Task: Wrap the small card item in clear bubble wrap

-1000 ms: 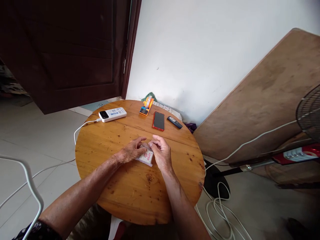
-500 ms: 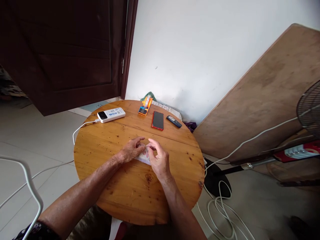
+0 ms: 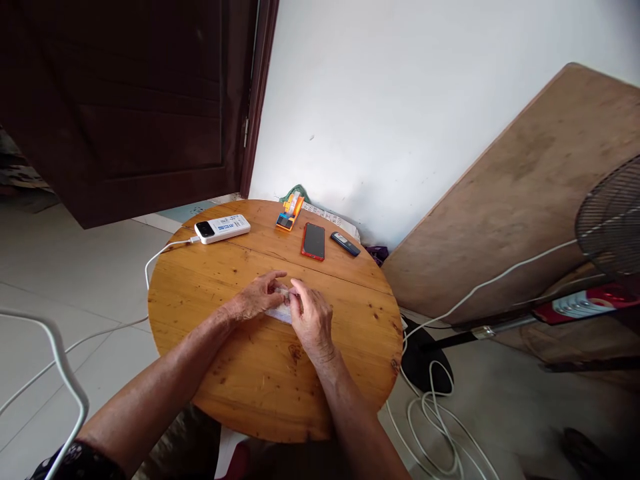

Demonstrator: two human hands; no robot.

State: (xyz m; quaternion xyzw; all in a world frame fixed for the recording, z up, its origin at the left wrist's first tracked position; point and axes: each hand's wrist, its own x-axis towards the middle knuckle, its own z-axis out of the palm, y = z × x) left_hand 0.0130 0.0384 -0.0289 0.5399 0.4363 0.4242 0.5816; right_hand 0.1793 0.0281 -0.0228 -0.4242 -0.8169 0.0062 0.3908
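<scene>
A small, flat, whitish packet [image 3: 281,312] with a pale purple edge lies at the middle of the round wooden table, mostly covered by my hands. From the left, my left hand [image 3: 255,297] holds it, the thumb against its top and the index finger stretched out above. My right hand [image 3: 313,319] is closed at the packet's right side, with thumb and index finger pinched together at its upper part. The fingertips of both hands nearly meet there. Exactly what the pinch grips is too small to make out.
On the round table [image 3: 225,393] are a white power bank [image 3: 230,227] with a cable, an orange tape dispenser [image 3: 290,212], a red-edged phone [image 3: 313,241] and a dark handheld device [image 3: 345,244]. A fan [image 3: 613,220] and coiled cable [image 3: 440,423] are at right.
My right hand has shifted slightly left and its fingers have closed in over the packet, hiding the reddish print seen before. My left hand stays beside it. The view has turned slightly.
</scene>
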